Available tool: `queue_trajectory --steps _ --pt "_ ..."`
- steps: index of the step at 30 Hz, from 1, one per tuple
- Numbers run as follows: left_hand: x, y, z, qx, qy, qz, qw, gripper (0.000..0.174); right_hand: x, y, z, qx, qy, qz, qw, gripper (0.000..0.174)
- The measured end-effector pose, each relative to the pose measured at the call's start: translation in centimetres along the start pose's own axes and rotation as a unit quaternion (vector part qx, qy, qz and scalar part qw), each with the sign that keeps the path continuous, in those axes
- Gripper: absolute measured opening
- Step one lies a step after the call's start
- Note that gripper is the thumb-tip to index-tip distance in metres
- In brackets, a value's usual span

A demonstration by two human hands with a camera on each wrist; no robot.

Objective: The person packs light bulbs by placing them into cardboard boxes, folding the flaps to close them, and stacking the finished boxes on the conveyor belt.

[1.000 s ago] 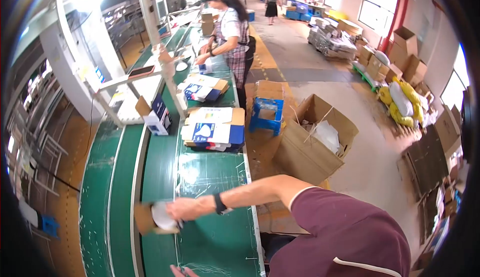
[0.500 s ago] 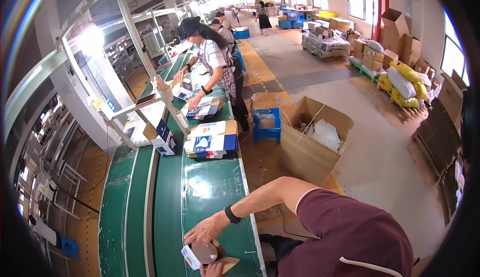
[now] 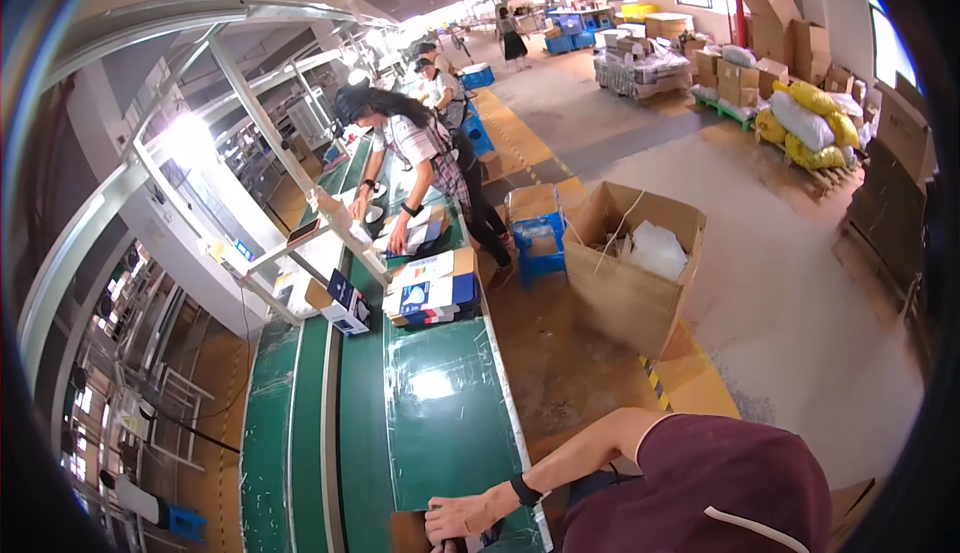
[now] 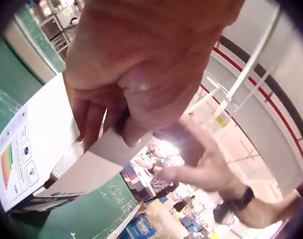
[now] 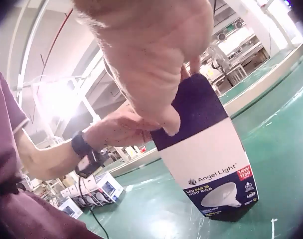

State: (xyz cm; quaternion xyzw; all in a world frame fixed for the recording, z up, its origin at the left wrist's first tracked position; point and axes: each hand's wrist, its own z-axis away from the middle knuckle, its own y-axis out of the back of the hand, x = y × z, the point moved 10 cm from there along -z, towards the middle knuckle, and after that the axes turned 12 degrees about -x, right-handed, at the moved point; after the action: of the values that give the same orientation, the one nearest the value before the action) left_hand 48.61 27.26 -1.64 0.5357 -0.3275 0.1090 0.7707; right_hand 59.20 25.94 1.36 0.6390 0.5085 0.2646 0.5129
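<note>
The left hand's grip (image 4: 146, 64) curls over the rim of an open navy-and-white cardboard box (image 5: 208, 169), fingers inside. The right hand's grip (image 5: 151, 55) pinches its dark navy flap, thumb on the near face. Below both grips, the box touches the green worktop (image 3: 440, 433), bulb picture low on one side. Farther along lies a stack of printed cartons (image 3: 435, 298), well apart from the grips.

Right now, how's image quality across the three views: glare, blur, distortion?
Head: fisheye bend, dark corners, lamp blown out, glare patch on the green surface. Left wrist: washed-out bright spot mid-frame, right hand soft, box fine print hard to read. Right wrist: haze around the lamp, sheen on the green surface, large box lettering legible.
</note>
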Motion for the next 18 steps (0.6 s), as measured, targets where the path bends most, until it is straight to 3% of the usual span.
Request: queue_trajectory --steps 2,3,6,13,18 --pt "-0.8 0.1 -0.1 -0.020 -0.028 -0.001 0.999 0.029 1.5 -1.8 -0.7 -0.070 -0.029 -0.043 0.996 0.030" --pt "-1.2 0.0 -0.3 -0.027 -0.040 0.003 0.999 0.030 1.5 -1.9 -0.7 -0.082 -0.015 -0.062 0.995 0.042" --pt "-2.5 -0.2 -0.9 -0.054 -0.068 0.027 0.996 0.031 1.2 -1.9 -1.4 -0.087 -0.012 -0.085 0.993 0.049" --pt "-6.1 -1.7 -2.0 -0.143 -0.094 0.134 0.976 0.033 0.3 -1.6 -1.0 -0.017 0.028 -0.058 0.998 0.040" --pt "-9.7 -5.5 -3.7 -0.249 -0.024 0.324 0.913 0.032 0.4 -1.9 -0.4 0.006 -0.032 -0.015 0.999 0.037"
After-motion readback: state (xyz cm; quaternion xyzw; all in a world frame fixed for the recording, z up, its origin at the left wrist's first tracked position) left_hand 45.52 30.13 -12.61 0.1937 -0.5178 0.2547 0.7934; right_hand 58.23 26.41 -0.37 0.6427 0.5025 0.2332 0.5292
